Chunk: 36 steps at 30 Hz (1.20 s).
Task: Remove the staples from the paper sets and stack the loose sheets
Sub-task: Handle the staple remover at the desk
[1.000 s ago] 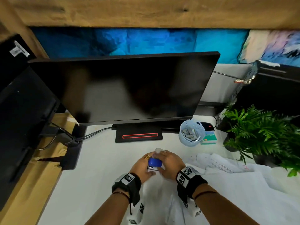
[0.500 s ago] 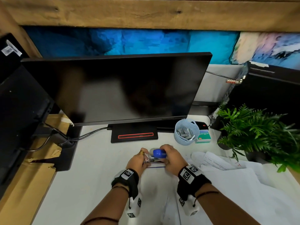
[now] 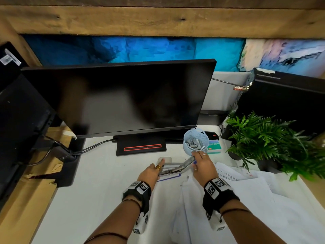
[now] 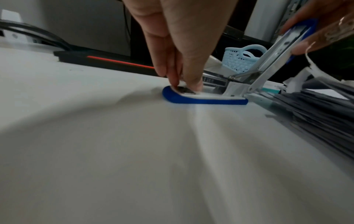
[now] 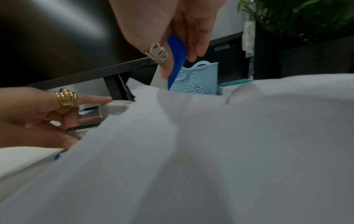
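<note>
Head view: two hands, left [image 3: 151, 171] and right [image 3: 204, 164], on one stapler [image 3: 174, 169].

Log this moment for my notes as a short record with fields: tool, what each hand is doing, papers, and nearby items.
tool: stapler, blue base flat on the desk, top arm swung open
left hand: fingers pressing on the front of the base
right hand: gripping the raised top arm
papers: loose white pile, right of the stapler
basket: light blue, behind the stapler, holding small grey pieces
plant: far right
monitor: screen dark
</note>
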Tool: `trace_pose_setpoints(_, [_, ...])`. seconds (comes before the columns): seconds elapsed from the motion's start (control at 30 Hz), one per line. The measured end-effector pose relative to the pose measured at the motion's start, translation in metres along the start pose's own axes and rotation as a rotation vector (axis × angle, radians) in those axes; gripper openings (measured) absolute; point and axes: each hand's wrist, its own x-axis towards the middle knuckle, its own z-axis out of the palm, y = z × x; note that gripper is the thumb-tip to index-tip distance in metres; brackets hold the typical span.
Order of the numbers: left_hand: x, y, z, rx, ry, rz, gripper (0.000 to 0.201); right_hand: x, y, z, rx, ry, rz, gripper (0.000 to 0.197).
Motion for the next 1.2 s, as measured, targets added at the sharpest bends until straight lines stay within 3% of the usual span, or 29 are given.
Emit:
trace_pose_setpoints(0.1, [0.005,0.007,-0.006,0.064,-0.054,-0.024,0.082,0.008,0.014,-0.002,-0.110,-0.062,0.118,0.046])
trace_pose_setpoints(0.17, [0.010,0.011,-0.011,0.093,-0.086,-0.035,0.084,0.014,0.020,-0.001,-0.177,-0.177,0.194,0.045])
trace_pose_setpoints(0.27, [0.017,0.013,-0.020,0.086,-0.126,-0.038,0.089,0.012,0.030,0.017,-0.239,-0.313,0.289,0.066])
trace_pose_setpoints(0.37, [0.017,0.015,-0.022,0.058,-0.138,-0.005,0.093,0.005,0.040,0.036,-0.194,-0.257,0.325,0.079])
trace_pose_setpoints(0.53, [0.007,0.027,-0.008,0.334,0.017,0.147,0.073,0.002,0.043,0.035,-0.200,-0.261,0.316,0.075])
trace_pose_setpoints(0.73, [0.020,0.059,-0.024,0.206,0.206,0.268,0.048,0.006,0.045,0.033,-0.268,-0.223,0.281,0.068])
trace_pose_setpoints(0.87, [0.060,0.085,-0.058,0.222,0.303,0.366,0.044,0.008,0.050,0.027,-0.289,-0.161,0.250,0.048])
trace_pose_setpoints(1.1, [0.133,0.124,-0.071,0.357,0.095,0.416,0.033,0.020,0.061,0.016,-0.333,-0.222,0.238,0.037])
trace_pose_setpoints(1.2, [0.147,0.135,-0.071,0.303,-0.011,0.324,0.032,0.021,0.066,0.019,-0.335,-0.235,0.233,0.038])
